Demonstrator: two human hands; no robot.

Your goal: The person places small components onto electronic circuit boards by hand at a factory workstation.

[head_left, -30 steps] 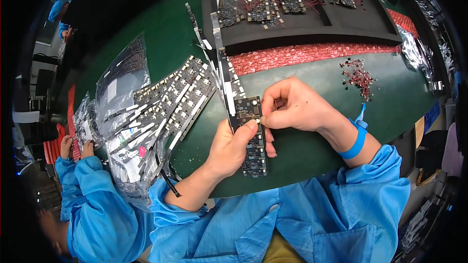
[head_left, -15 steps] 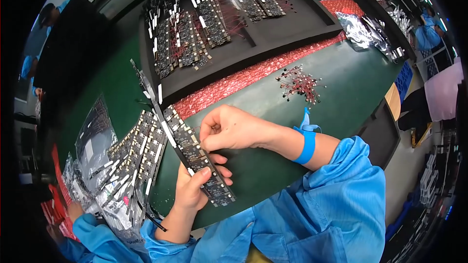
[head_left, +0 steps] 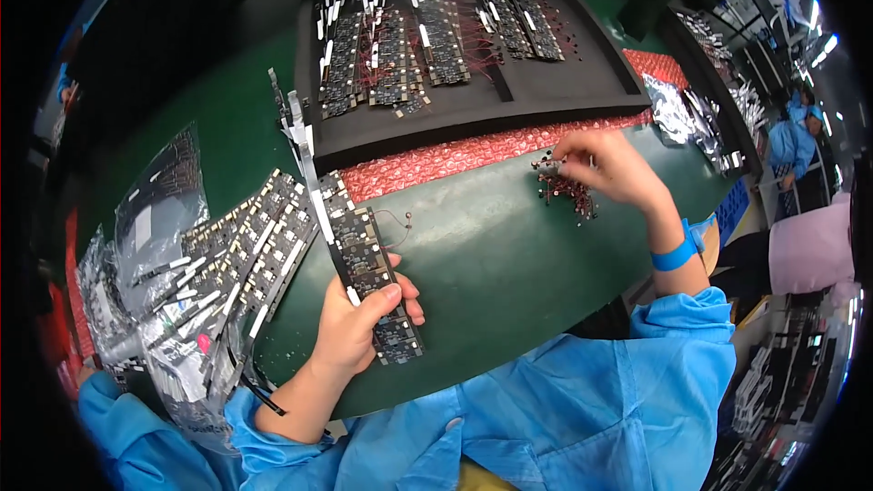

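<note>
My left hand (head_left: pixel 350 323) grips a long, narrow black circuit board (head_left: pixel 364 245) by its lower half, thumb on top and fingers underneath. A flat black cable with white labels (head_left: pixel 314 186) runs along the board's left edge and past its far end. From the board's right side a thin red wire loops out to a small round part (head_left: pixel 407 217). Over on the right, my right hand (head_left: pixel 611 165) has thumb and fingertips pinched together at a pile of small round parts on red and black wires (head_left: pixel 571 195). What lies between those fingertips is too small to tell.
A black tray (head_left: pixel 582 82) with rows of wired boards (head_left: pixel 446 45) stands at the back on red bubble wrap (head_left: pixel 436 171). More boards (head_left: pixel 259 232) and clear plastic bags (head_left: pixel 159 200) lie at left. Silver bags (head_left: pixel 671 109) lie at right. Another person's sleeve (head_left: pixel 136 427) shows lower left.
My right hand has left the board and moved right to the pile of wired parts. A wired part now hangs visibly from the board. My left hand still holds the board.
</note>
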